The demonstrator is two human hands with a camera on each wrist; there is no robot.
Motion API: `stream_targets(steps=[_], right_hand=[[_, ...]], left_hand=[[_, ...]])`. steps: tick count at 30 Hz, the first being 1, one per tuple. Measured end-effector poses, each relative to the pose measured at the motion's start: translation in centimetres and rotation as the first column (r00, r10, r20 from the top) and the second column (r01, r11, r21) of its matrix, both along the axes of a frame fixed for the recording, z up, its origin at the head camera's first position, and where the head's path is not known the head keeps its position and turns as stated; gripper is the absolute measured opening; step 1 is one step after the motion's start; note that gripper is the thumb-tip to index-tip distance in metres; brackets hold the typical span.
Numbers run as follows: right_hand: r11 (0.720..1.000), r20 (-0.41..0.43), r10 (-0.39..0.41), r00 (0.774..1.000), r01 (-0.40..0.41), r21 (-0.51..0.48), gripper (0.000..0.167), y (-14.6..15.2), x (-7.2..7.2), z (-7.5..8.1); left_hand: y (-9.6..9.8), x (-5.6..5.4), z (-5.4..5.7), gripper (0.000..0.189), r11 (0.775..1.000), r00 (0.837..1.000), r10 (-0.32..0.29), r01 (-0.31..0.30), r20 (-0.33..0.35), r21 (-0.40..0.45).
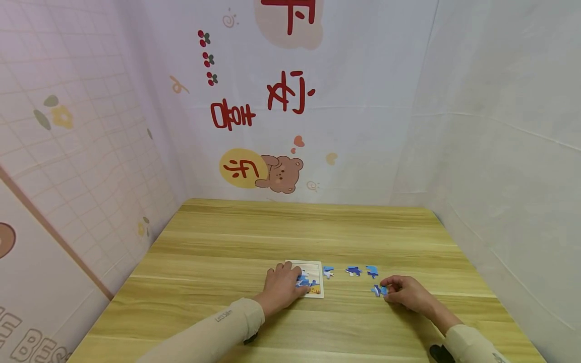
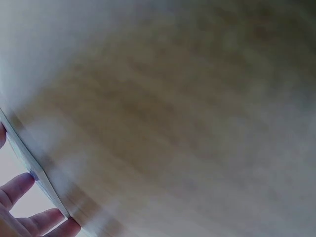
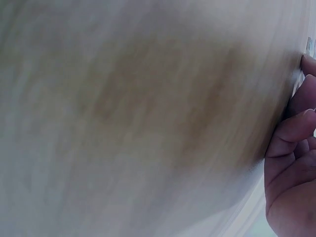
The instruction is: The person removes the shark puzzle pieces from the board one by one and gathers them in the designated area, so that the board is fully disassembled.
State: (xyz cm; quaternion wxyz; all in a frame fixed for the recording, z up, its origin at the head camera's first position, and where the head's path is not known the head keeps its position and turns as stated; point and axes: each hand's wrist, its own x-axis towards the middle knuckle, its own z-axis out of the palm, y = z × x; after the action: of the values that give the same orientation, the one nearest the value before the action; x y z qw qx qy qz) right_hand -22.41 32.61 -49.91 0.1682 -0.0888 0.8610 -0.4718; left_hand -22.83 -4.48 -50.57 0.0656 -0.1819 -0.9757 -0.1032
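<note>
A small jigsaw board [image 1: 314, 296] with a pale rim lies on the table, part of its blue and yellow picture filled in. My left hand [image 1: 282, 285] rests over the board's left side, fingers spread and thumb toward its lower part. In the left wrist view, fingertips [image 2: 20, 183] lie at the board's edge. Right of the board, my right hand [image 1: 407, 292] pinches a blue and white puzzle piece [image 1: 376, 290] between thumb and forefinger, low at the tabletop. In the right wrist view, the curled fingers [image 3: 294, 129] show at the right edge; the piece is mostly hidden there.
Three loose pieces lie in a row above the held one: a light blue and white piece [image 1: 328, 272] beside the board, a dark blue piece [image 1: 353, 271], and a blue piece [image 1: 372, 271]. The wooden table [image 1: 227, 227] meets printed cloth walls [image 1: 363, 126] at the back and sides.
</note>
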Motion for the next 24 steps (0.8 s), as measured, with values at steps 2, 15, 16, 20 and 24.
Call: stream_targets(steps=[2, 15, 16, 20, 24], right_hand=[[1.000, -0.006, -0.005, 1.000, 0.005, 0.007, 0.038, 0.0, 0.0, -0.1], [0.999, 0.005, -0.024, 1.000, 0.024, 0.021, 0.048, -0.5, 0.1, 0.1], [0.999, 0.003, -0.030, 1.000, 0.030, 0.024, 0.049, -0.6, 0.1, 0.2], [0.998, -0.021, -0.043, 0.999, 0.044, 0.035, 0.047, -1.3, -0.1, 0.6], [0.999, -0.051, -0.029, 0.998, 0.030, 0.012, 0.044, -2.4, -0.4, 1.2]], left_hand=[[0.0, 0.0, 0.0, 0.048, 1.000, 1.000, 0.006, -0.006, 0.003, -0.002], [-0.8, -0.3, -0.4, 0.046, 0.996, 1.000, 0.005, -0.004, -0.011, 0.090], [-1.0, -0.3, -0.3, 0.045, 0.995, 1.000, 0.004, -0.003, -0.008, 0.103], [-2.0, -0.4, 0.1, 0.045, 0.991, 1.000, -0.005, 0.003, 0.014, 0.131], [-2.8, -0.4, 0.0, 0.046, 0.990, 0.999, -0.013, 0.007, 0.039, 0.143]])
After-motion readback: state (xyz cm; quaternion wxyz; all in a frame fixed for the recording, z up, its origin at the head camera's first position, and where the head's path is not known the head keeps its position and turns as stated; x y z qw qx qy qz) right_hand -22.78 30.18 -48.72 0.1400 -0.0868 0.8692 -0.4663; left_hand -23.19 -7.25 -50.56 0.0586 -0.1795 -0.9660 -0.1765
